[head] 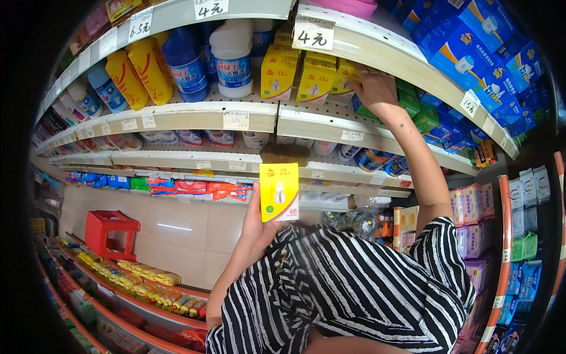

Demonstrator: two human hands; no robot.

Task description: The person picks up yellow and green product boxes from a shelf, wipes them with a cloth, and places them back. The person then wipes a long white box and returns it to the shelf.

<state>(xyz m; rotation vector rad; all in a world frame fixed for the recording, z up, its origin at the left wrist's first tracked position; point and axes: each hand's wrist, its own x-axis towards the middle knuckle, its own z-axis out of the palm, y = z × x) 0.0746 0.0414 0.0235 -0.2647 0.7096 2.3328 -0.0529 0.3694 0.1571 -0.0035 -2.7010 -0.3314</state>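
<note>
My left hand holds a small yellow cardboard box upright in front of my chest, its printed face towards me. The box bears a picture of a small bottle and some writing. Up on the shelf, my right hand reaches in under the upper shelf's edge. Its fingers are at the right side of a yellow box of the same look; the fingertips are partly hidden, so I cannot tell how firmly they grip. Left of it stand more such yellow boxes, a front one and another stack.
Bottles of cleaner, one white and one blue, stand left of the boxes. Green boxes lie right of my right hand. The upper shelf edge overhangs it. A red plastic stool stands on the tiled floor.
</note>
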